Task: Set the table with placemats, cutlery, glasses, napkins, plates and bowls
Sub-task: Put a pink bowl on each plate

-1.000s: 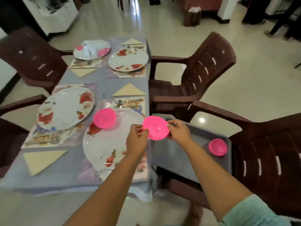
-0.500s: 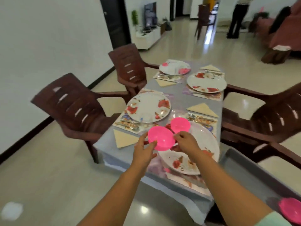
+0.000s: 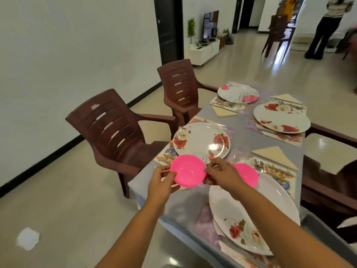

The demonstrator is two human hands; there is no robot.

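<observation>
Left hand (image 3: 161, 183) & right hand (image 3: 222, 176) pinch a pink bowl (image 3: 188, 171) by its rim. It hangs above the table (image 3: 241, 141), near a flowered plate (image 3: 201, 141).

A grey table (image 3: 245, 139) stands under the 2 hands' grip on a pink bowl. Directly on it lie 4 floral placemats, each under a flowered plate: one (image 3: 255, 213) right of and below the grip, one (image 3: 201, 140) just beyond it, 2 (image 3: 238, 93) (image 3: 281, 118) well beyond. Folded cream napkins (image 3: 276, 156) lie between the settings, and cutlery (image 3: 270, 170) rests on the mat right of the grip.
</observation>
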